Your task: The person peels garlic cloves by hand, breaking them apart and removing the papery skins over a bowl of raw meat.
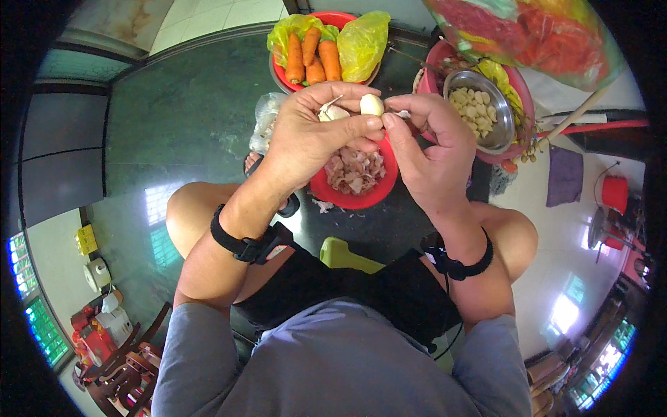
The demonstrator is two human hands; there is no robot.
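My left hand (318, 122) grips a pale peeled garlic clove (371, 105) between thumb and fingers. In the same palm rests another piece of garlic (332, 111) with its skin and a dry stem. My right hand (430, 138) pinches at the clove's right side, and a shred of garlic skin (402, 113) shows by its fingers. Below both hands stands a red bowl (359, 202) holding loose garlic skins (354, 172). To the right, a steel bowl (508, 136) contains several peeled garlic cloves (473, 109).
Several carrots (294, 60) and yellow-green plastic bags (363, 47) lie in a red basin (333, 20) at the top. A pink basin (523, 88) sits under the steel bowl. A clear plastic bag (263, 117) is left of my hands. A yellow-green stool (336, 253) shows between my legs.
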